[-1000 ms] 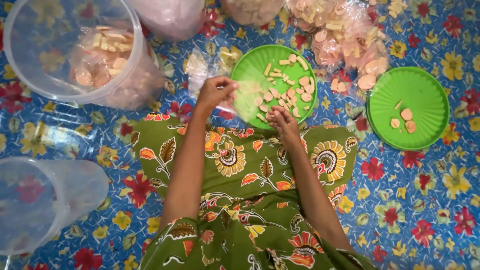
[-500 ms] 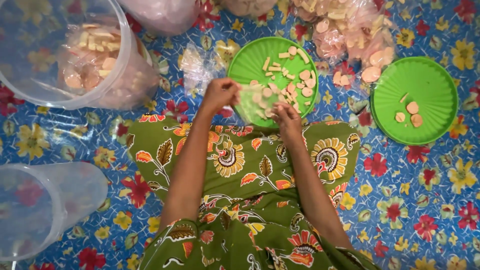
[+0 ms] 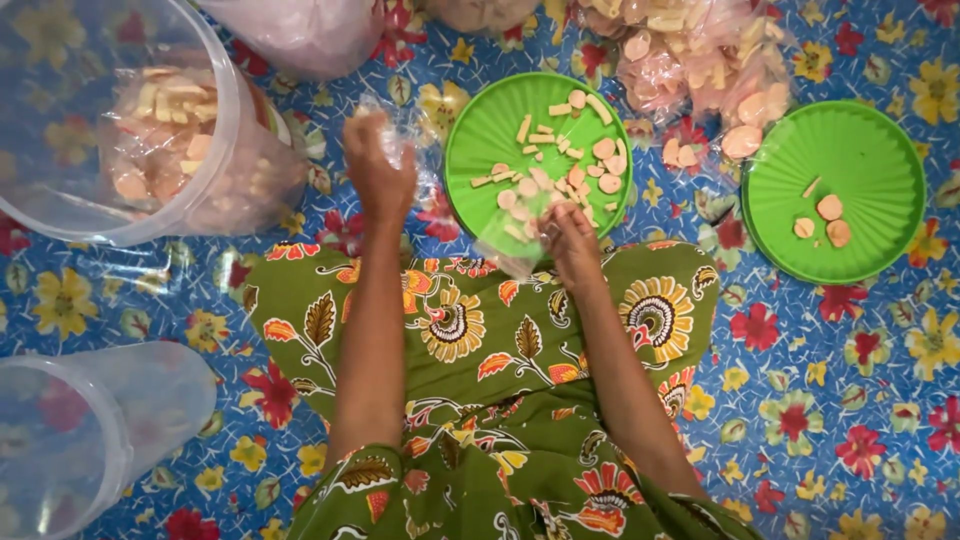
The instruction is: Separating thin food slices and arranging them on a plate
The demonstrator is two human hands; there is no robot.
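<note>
My left hand [image 3: 378, 170] is raised over the floor cloth left of a green plate [image 3: 480, 140], its fingers closed on a small clear plastic bag [image 3: 410, 150]. My right hand [image 3: 572, 243] rests at the near rim of that plate, fingers curled around another clear plastic bag [image 3: 505, 240] that holds a few pale cracker pieces. Several pale sticks and round crackers [image 3: 560, 170] lie scattered on the plate. Both arms reach out over my lap, which is covered in green patterned fabric [image 3: 480, 360].
A second green plate [image 3: 870, 160] with three round crackers sits to the right. Clear bags of crackers [image 3: 700, 50] are piled behind the plates. A clear bucket [image 3: 130, 130] with bagged crackers stands at left, an empty clear container [image 3: 80, 440] lower left. Blue flowered cloth [image 3: 850, 400] covers the floor.
My left hand has moved left and away from the plate, carrying a clear bag. My right hand stays at the plate's near rim. The camera has come closer.
</note>
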